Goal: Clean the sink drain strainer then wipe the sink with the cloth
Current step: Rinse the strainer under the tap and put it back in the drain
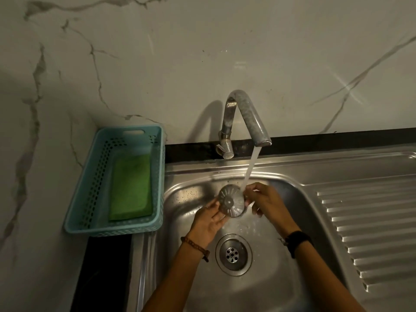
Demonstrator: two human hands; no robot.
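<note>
A round metal drain strainer (231, 202) with slots is held up over the steel sink (180, 199), under running water from the tap (245, 122). My left hand (207, 219) grips its left rim. On the strainer's right edge, my right hand (264, 200) pinches it where the stream lands. The open drain (233, 254) lies below, between my forearms. A green cloth (130, 188) lies flat in a light blue perforated basket (90, 176) left of the sink.
The ribbed draining board (369, 233) runs along the sink's right side. A marble wall stands behind and to the left. A black countertop strip (103, 273) lies in front of the basket.
</note>
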